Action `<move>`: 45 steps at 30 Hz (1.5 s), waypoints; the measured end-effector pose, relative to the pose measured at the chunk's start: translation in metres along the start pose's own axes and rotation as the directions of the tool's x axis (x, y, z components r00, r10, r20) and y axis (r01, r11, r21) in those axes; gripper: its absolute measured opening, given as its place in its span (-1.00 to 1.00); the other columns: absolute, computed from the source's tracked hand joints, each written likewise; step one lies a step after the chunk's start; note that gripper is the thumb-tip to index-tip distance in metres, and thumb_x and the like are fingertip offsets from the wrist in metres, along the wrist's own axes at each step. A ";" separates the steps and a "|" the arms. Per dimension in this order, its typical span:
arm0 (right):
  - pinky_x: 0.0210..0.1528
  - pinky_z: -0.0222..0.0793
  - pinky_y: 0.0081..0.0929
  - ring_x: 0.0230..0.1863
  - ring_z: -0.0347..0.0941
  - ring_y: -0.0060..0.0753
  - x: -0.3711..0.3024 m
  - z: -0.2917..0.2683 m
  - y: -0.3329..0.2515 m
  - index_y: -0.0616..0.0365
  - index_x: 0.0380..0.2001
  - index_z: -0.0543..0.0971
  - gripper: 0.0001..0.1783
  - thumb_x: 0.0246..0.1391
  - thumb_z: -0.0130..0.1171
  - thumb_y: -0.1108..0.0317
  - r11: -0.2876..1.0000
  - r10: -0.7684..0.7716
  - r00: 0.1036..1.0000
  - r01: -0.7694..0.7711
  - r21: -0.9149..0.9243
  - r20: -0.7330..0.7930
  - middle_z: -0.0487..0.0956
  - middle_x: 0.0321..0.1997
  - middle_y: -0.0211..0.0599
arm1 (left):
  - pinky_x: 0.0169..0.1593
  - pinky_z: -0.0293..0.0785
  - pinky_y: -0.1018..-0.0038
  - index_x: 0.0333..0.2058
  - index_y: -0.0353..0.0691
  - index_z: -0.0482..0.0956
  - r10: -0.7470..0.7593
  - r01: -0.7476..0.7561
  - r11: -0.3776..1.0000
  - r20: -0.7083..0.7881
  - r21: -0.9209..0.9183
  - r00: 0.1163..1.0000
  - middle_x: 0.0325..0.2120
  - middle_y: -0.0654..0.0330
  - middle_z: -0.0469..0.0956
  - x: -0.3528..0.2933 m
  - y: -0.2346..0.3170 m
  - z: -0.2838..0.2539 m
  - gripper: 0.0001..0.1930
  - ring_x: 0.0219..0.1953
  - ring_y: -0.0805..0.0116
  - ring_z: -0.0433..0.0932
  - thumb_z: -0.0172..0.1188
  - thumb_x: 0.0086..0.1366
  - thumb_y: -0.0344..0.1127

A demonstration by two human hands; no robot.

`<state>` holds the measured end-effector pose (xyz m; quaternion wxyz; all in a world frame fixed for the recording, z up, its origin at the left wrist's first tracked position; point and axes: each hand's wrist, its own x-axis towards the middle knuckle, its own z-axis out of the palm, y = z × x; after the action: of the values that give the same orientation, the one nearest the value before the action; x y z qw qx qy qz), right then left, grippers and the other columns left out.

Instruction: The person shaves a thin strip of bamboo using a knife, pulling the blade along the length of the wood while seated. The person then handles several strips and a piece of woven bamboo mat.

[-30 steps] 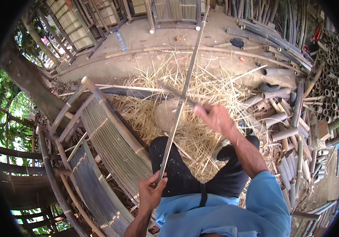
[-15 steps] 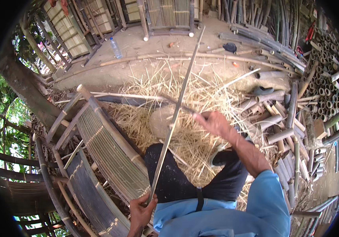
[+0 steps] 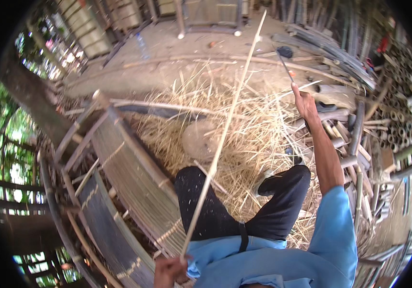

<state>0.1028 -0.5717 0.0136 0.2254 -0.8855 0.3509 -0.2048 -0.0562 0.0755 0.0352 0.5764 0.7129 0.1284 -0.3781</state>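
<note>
A long, pale bamboo strip (image 3: 237,96) slants up and away across my lap, its far tip near the top of the view. My left hand (image 3: 170,270), low beside my left hip, is closed round its near end. Stretched out to the right, my right hand (image 3: 305,103) grips a knife with a narrow dark blade (image 3: 285,66) pointing away and slightly left. The blade is apart from the strip. The strip passes over my left thigh (image 3: 197,192); some motion blur softens the left fingers.
A bamboo chair (image 3: 131,170) with a slatted seat stands close on my left. Pale shavings (image 3: 259,129) cover the ground ahead, around a round wooden block (image 3: 199,139). Cut bamboo tubes (image 3: 403,108) are stacked at right; a plastic bottle (image 3: 142,46) stands far left.
My right hand has swung outward to the right and away, carrying the knife off from beside the strip. The left hand has come nearer my body; the strip's far tip has moved up and right.
</note>
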 end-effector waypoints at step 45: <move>-0.86 0.09 -0.48 -0.77 0.20 -0.68 -0.036 0.059 -0.028 0.06 -0.01 0.67 0.03 0.16 -0.42 -0.63 0.893 -0.248 0.904 0.353 -0.279 0.349 0.25 -0.81 -0.55 | -0.60 0.07 0.61 -0.25 -0.40 0.68 0.203 -0.205 0.976 0.037 0.075 0.979 -0.67 0.41 0.39 0.022 -0.005 0.039 -0.84 -0.67 0.68 0.24 0.27 0.32 -0.40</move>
<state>0.1247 -0.5125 -0.0266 0.0877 -0.9754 0.1989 -0.0359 -0.0592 0.0355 0.0142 0.5856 0.7388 0.0313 -0.3321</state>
